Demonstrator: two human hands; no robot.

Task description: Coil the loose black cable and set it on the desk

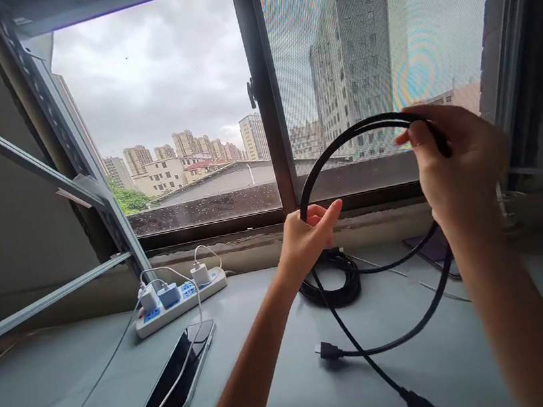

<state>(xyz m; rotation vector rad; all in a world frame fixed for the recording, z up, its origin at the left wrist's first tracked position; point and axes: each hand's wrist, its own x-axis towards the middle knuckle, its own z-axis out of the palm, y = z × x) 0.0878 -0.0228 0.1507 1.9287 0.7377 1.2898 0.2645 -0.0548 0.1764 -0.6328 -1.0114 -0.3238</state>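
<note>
A black HDMI cable [319,162] is held up in a large loop above the table. My left hand [307,233] is closed round the loop's left side, its thumb pointing right. At the loop's upper right, my right hand [453,151] pinches the cable between thumb and fingers. Two strands run side by side along the top. One end, with an HDMI plug [329,351], hangs low in the middle. The other end's plug [421,405] reaches the bottom edge of the view. Behind the loop, a coiled black cable [342,294] lies on the table.
On the left, a phone [177,375] with a white charging cable lies near a white power strip [181,301] holding several chargers. A metal rack frame [84,142] stands at the left. A window [261,97] rises behind the table [258,394]. A dark flat object [433,258] lies behind my right wrist.
</note>
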